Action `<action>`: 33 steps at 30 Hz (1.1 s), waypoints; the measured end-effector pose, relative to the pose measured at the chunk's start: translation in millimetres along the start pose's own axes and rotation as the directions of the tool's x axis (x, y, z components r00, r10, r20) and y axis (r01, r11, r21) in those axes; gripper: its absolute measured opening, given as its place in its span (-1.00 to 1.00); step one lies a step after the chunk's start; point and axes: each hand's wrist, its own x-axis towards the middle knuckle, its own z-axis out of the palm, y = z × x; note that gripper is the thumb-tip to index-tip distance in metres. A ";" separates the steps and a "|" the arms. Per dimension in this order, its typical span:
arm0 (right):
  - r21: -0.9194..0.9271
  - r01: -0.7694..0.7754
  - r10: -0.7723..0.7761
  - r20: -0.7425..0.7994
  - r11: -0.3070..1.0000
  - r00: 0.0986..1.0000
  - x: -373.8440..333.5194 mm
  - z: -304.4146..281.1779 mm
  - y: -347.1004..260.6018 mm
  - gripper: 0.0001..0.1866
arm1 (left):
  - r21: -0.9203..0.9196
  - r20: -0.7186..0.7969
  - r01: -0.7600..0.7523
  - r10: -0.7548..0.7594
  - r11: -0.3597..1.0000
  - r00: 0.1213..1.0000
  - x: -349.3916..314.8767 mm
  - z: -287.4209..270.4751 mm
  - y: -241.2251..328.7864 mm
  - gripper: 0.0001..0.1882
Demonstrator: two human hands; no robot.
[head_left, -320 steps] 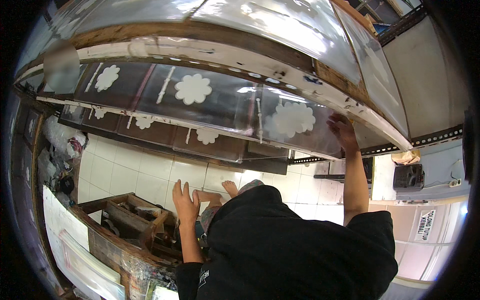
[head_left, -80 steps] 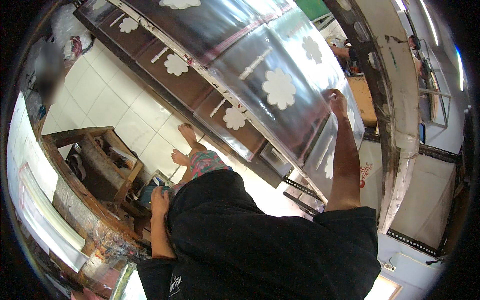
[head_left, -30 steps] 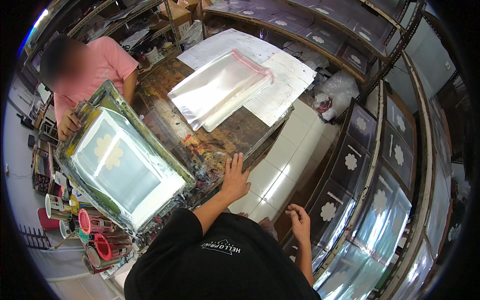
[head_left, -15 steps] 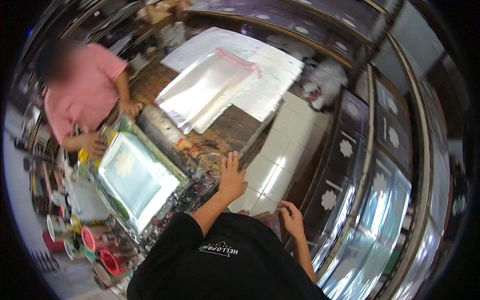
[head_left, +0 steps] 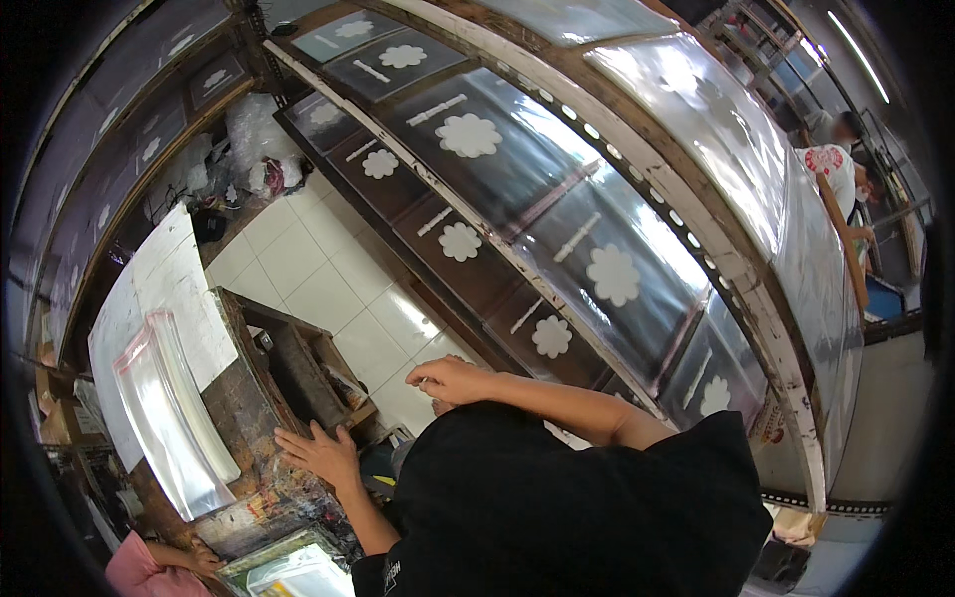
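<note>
Item, nearest: one black shirt (head_left: 587,497) on the wearer, both arms coming out of short sleeves.
Right hand (head_left: 448,381): forearm crossing in front of the body from the right, elbow bent, hand pointing left above the tiled floor (head_left: 298,259); fingers loosely bent, nothing seen between them, though whether they close fully cannot be told.
Left hand (head_left: 333,463): forearm reaching forward, palm down, fingers spread and free of any grip, at the edge of the bench (head_left: 244,410).
Bench: worn, paint-stained top, with open wooden compartments at its side.
On it, beyond the left hand and apart from it: one stack of clear plastic bags (head_left: 179,423), pink strip along the far end, partly over a white board (head_left: 179,284).
Lower edge: one framed screen (head_left: 303,572), cut off by the view.
Beside it: a co-worker's hand (head_left: 204,559) and pink sleeve (head_left: 139,569).
Past the floor: one rack (head_left: 731,323), tiered, bearing clear sheets (head_left: 612,274) with white flower shapes and bars.
Farther: crumpled clear plastic (head_left: 261,139).
Farthest, upper right: a person in a white shirt (head_left: 831,169).
</note>
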 end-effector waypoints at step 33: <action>-0.286 -0.729 0.147 -0.871 0.622 0.468 -163.5 -189.9 99.5 -0.31 | -0.012 0.116 0.125 -0.123 0.992 0.986 6.3 -13.6 5.8 -0.50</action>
